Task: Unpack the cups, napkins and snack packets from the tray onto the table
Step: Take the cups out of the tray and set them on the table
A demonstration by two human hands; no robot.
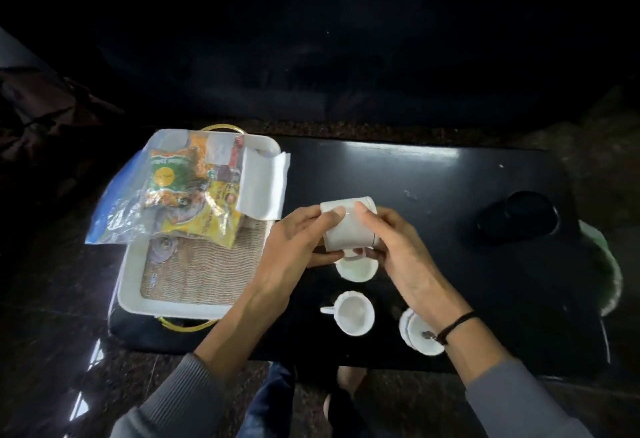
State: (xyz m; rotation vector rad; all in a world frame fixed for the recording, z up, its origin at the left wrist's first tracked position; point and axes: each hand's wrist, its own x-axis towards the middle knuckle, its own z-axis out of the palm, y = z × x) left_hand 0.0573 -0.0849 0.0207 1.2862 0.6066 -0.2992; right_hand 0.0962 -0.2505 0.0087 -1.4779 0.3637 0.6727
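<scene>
Both hands are gripping one glossy white cup (pixel 349 226) tipped on its side above the black worktop (pixel 433 174): left hand (pixel 298 240) and right hand (pixel 398 247) curling around it. Crinkly snack packets (pixel 194 192) and folded napkins (pixel 265 185) are sitting in the white tray (pixel 135 264), woven-looking liner I think.

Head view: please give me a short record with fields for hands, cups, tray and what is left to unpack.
left hand: grips held cup
right hand: grips held cup
held cup: white, tilted, above the table
cups on table: three, upright
tray: white, on table's left end
left in tray: snack packets, napkins
table: black
</scene>
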